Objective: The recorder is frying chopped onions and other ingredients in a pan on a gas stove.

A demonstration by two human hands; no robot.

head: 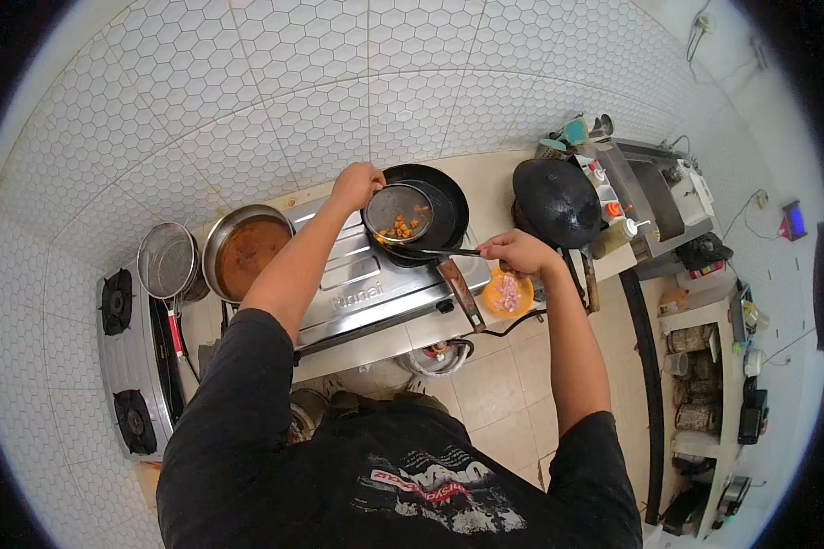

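Note:
My left hand (358, 185) pinches the far left rim of a round mesh strainer (405, 200). The strainer is over a black frying pan (451, 199) on a Rinnai gas stove (357, 295). Several orange-brown food pieces (399, 228) lie in the mesh, towards its near side. My right hand (515, 252) grips a slim black handle (456, 252) that reaches to the strainer's near edge; whether it is the strainer's own handle, I cannot tell. The pan's wooden handle (461, 291) points towards me. Just below my right hand, an orange bowl (489, 305) holds chopped pinkish pieces (508, 294).
Left of my left forearm is a steel pan of reddish-brown liquid (250, 254), beside another strainer (168, 261) with a red handle. A black wok (556, 202) and squeeze bottles (618, 237) are to the right. A gas cylinder (436, 360) stands below the counter.

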